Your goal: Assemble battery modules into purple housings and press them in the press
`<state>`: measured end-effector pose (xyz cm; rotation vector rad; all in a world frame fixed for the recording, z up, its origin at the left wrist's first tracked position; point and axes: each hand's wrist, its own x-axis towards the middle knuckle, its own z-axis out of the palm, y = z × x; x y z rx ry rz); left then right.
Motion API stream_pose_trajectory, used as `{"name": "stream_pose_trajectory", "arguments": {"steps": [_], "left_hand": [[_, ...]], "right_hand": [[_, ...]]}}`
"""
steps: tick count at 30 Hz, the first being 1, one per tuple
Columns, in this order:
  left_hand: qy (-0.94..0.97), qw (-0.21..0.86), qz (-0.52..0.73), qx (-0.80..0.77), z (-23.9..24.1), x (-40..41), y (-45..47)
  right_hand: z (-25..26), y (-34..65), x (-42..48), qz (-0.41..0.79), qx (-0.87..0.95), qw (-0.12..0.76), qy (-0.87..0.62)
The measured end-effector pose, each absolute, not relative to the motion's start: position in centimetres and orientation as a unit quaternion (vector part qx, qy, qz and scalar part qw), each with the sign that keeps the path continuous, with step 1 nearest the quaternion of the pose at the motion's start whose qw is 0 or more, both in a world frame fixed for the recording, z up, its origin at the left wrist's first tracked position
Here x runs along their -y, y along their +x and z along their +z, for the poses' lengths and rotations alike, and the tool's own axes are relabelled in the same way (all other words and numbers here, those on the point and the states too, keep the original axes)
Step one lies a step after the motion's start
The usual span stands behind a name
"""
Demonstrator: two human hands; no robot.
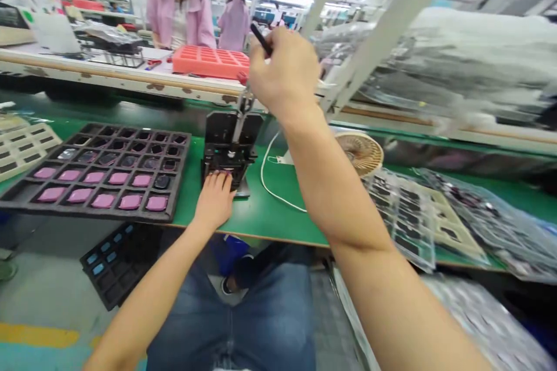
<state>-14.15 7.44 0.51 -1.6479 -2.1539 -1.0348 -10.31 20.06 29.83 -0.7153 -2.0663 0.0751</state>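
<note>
A black hand press (232, 142) with a metal lever arm stands on the green bench in front of me. My left hand (215, 197) lies at its base with fingers stretched forward; a part under the fingertips is too small to make out. Raised over the press's upper end, my right hand (287, 66) is closed, and a black pen-like stick (261, 39) pokes out of the fist. The lever's top runs up to this hand, and whether the fingers also grip it is hidden. Left of the press, a black compartment tray (174, 208) holds pink-covered and dark square pieces.
A small round fan (359, 153) and a white cable (278, 196) sit right of the press. Clear trays of dark parts (404, 214) lie farther right. A red-orange tray (209, 64) rests on the shelf ahead. Two people in pink stand beyond. A cream tray (26, 151) lies far left.
</note>
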Motion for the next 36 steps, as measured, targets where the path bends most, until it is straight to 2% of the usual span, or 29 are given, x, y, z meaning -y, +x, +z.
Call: {"name": "stream_pose_trajectory", "arguments": {"steps": [4, 6, 7, 9, 12, 16, 18, 22, 26, 28, 32, 36], "left_hand": [[-0.530, 0.146, -0.324, 0.770, 0.3, -5.5, -12.8], [-0.516, 0.155, -0.314, 0.782, -0.1, -4.3, -12.1], [-0.515, 0.157, -0.309, 0.784, -0.4, -3.8, -11.8], [-0.520, 0.155, -0.306, 0.782, -0.8, -3.1, -11.5], [-0.518, 0.149, -0.311, 0.783, -1.1, -3.1, -11.3], [-0.507, 0.146, -0.309, 0.791, -0.8, -3.8, -10.9], [-0.504, 0.149, -0.301, 0.796, -0.6, -3.8, -10.6], [-0.498, 0.150, -0.289, 0.804, 0.7, -2.2, -10.9], [-0.446, 0.146, -0.280, 0.838, 4.1, 1.0, -15.0], [-0.410, 0.137, -0.256, 0.864, 5.8, 1.8, -18.9], [-0.367, 0.073, -0.163, 0.913, 7.9, -0.2, -26.1], [-0.351, -0.020, -0.081, 0.933, 8.5, -3.8, -29.2]], "right_hand": [[30.8, -13.5, -25.6, 0.183, 0.898, 0.284, -0.280], [30.7, -13.7, -25.4, 0.205, 0.910, 0.254, -0.256], [30.3, -13.3, -24.7, 0.200, 0.910, 0.274, -0.240], [28.8, -11.3, -22.8, 0.154, 0.898, 0.375, -0.170], [24.0, -7.1, -20.2, 0.087, 0.852, 0.514, -0.051], [16.5, -3.7, -18.9, 0.114, 0.837, 0.535, -0.008], [14.5, -3.5, -18.9, 0.124, 0.836, 0.535, 0.011], [14.5, -3.2, -18.8, 0.140, 0.839, 0.525, -0.033], [14.3, -0.1, -18.7, 0.179, 0.794, 0.569, -0.114], [13.0, 1.8, -18.5, 0.254, 0.790, 0.533, -0.163], [9.6, 4.4, -17.6, 0.410, 0.799, 0.376, -0.227], [7.0, 5.8, -17.2, 0.499, 0.765, 0.323, -0.247]]}}
